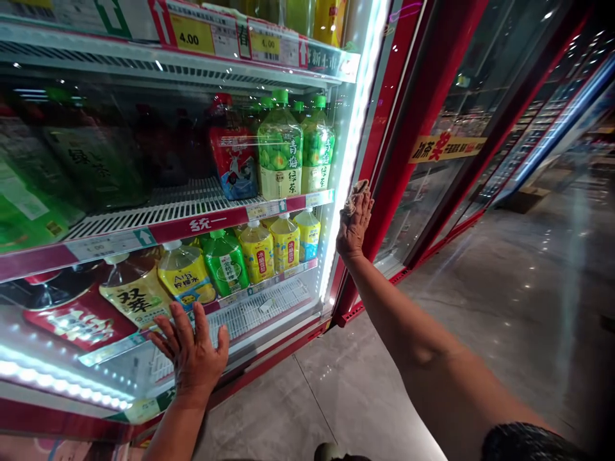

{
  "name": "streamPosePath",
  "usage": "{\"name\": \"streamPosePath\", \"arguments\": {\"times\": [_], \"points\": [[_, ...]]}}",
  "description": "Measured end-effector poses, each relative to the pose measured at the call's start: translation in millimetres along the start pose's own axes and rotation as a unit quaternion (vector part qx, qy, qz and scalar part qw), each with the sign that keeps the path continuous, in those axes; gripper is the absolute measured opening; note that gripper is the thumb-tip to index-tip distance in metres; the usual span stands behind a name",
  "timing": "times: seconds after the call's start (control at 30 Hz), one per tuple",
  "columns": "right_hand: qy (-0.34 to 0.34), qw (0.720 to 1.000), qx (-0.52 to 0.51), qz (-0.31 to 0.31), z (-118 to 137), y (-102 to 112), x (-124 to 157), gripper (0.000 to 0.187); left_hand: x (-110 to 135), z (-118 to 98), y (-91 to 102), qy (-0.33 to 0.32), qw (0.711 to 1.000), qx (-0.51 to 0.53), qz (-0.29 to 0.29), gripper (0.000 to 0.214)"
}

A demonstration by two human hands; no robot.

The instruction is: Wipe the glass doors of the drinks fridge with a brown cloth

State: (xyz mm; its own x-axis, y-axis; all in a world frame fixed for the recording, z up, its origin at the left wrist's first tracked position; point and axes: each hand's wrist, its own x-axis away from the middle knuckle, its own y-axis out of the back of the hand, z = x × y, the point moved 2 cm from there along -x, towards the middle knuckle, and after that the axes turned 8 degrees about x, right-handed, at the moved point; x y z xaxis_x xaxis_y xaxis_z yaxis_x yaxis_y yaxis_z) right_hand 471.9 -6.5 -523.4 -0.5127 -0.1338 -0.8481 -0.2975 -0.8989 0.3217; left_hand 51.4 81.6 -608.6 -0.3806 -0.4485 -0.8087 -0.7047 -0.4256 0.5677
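My left hand (192, 352) lies flat with fingers spread on the glass door (120, 160) of a lit drinks fridge, low down near the bottom shelf. My right hand (354, 221) is stretched out to the fridge's right edge, pressing a small crumpled cloth (354, 192) against the glass beside the bright light strip (355, 128). Behind the glass stand large green tea bottles (280, 150), a red-labelled bottle (233, 150) and, one shelf down, yellow bottles (273, 246).
A red door frame (418, 115) and further glass fridge doors run off to the right, one with a yellow sticker (446, 148). The floor (504, 288) is glossy grey tile. Price tags (192, 35) line the shelf edges. A shoe tip (331, 453) shows at the bottom.
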Motion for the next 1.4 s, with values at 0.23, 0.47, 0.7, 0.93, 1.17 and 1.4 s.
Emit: {"name": "streamPosePath", "arguments": {"times": [0.23,0.47,0.7,0.93,1.17,1.4], "points": [[-0.136,0.990,-0.039,0.010,-3.6,-15.1,66.6,0.072,2.0,5.1,2.1,0.007,0.999,-0.001,0.034,0.101],[-0.133,0.989,-0.059,0.041,14.6,-16.3,91.6,0.068,5.4,9.7,0.9,0.007,0.999,0.019,0.047,0.105],[-0.238,0.966,-0.095,0.041,30.5,-20.6,111.8,0.072,7.0,12.3,-0.9,-0.001,0.999,0.013,0.049,0.103],[-0.327,0.936,-0.115,0.062,31.2,-19.0,133.3,0.075,14.3,17.9,-3.5,0.009,0.993,0.015,0.115,0.106],[-0.212,0.969,-0.118,0.050,47.2,-21.9,119.1,0.073,17.8,15.0,-4.2,0.051,0.988,0.019,0.142,0.101],[-0.319,0.939,-0.113,0.057,47.0,-31.1,142.8,0.074,23.0,1.4,-3.4,0.077,0.986,0.010,0.150,0.101]]}}
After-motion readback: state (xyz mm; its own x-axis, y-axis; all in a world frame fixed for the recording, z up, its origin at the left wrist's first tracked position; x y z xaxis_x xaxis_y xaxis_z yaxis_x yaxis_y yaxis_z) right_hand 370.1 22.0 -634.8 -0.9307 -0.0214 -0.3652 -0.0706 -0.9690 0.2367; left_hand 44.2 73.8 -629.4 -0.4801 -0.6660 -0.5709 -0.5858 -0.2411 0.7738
